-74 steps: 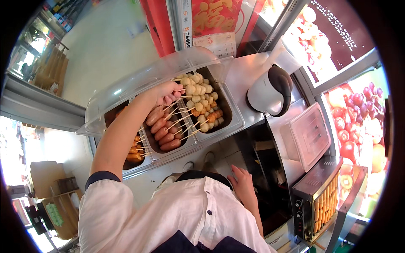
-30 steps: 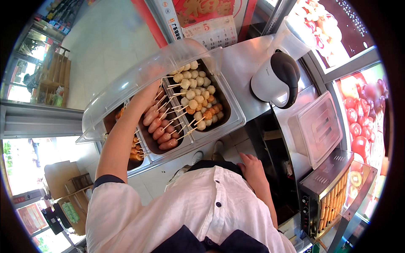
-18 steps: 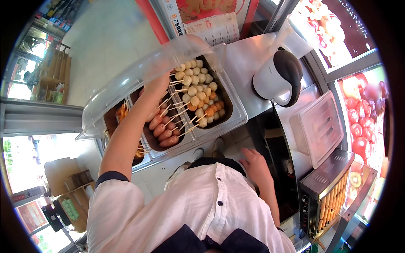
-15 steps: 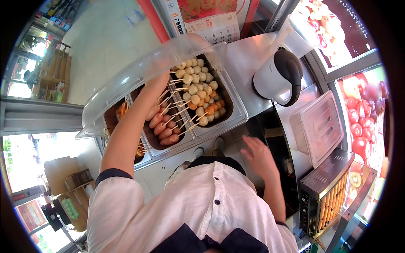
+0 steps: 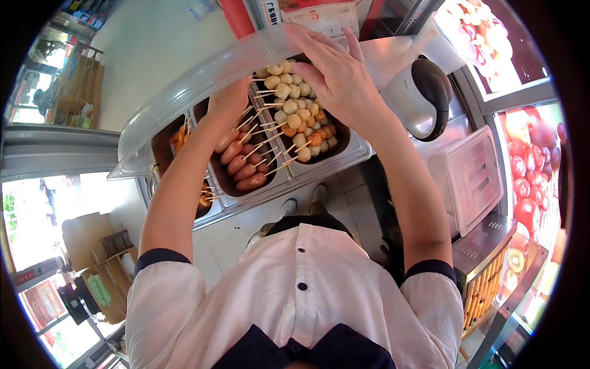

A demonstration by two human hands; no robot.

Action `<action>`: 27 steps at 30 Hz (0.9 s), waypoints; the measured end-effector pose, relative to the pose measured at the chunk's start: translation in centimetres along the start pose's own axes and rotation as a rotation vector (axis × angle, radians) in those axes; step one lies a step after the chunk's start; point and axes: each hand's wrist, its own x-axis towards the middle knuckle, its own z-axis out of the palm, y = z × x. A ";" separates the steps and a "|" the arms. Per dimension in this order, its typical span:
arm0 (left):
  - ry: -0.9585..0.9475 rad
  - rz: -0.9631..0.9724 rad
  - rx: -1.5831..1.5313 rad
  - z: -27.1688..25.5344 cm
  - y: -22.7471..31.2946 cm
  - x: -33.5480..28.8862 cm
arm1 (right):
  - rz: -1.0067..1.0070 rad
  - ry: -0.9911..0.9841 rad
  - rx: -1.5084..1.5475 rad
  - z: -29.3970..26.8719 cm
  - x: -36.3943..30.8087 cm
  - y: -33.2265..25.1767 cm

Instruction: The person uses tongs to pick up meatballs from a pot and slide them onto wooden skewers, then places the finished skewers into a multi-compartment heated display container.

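A clear domed lid (image 5: pixel 178 92) stands raised over a food warmer with several metal wells. My left hand (image 5: pixel 228 100) reaches in under it, above the well of sausage skewers (image 5: pixel 241 163); its fingers are mostly hidden, and what they hold, if anything, cannot be made out. At the lid's right end is my right hand (image 5: pixel 338 77), fingers stretched and thumb apart, the fingertips against the lid's edge. Below it lie skewers of pale and orange balls (image 5: pixel 295 104), sticks pointing toward the sausages. Other skewered food (image 5: pixel 204 200) shows in the left well.
A white kettle (image 5: pixel 409 101) with a black handle stands on the steel counter at the right. Nearer lie a clear plastic lidded box (image 5: pixel 470 178) and a sausage roller cabinet (image 5: pixel 485 283). A calendar (image 5: pixel 322 19) hangs behind the warmer.
My right hand has risen from beside my body to the right end of the lid. My left hand stays under the lid. The view has shifted slightly.
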 end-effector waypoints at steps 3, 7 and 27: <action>0.026 0.173 -0.176 -3.6 1.4 -6.2 | -0.022 -0.004 0.024 0.6 -0.3 1.1; 0.005 0.021 -0.334 -11.3 4.9 -15.6 | -0.010 -0.039 0.092 0.0 -0.1 0.4; 0.244 0.022 -0.018 -19.4 -1.7 -23.8 | 0.116 -0.097 -0.083 -1.2 -6.6 -3.9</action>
